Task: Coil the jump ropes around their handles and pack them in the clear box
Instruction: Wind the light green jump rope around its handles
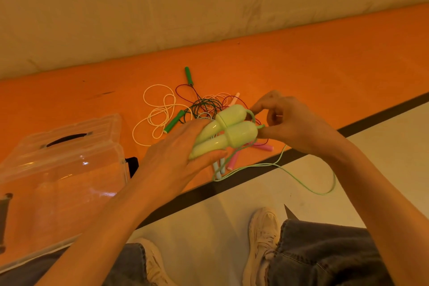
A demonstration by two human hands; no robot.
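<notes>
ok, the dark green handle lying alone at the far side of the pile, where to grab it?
Take the dark green handle round its mid-shaft, coming from above with fingers across it. It lies flat on the orange table, apart from the tangle; its rope leaves the near end, so lift from the far side.

The two pale green bulb-shaped handles (pixel 226 131) I hold are smooth, glossy plastic. The clear plastic box (pixel 62 169) is transparent and shiny. The orange bench (pixel 301 72) looks matt, lightly scuffed.
</notes>
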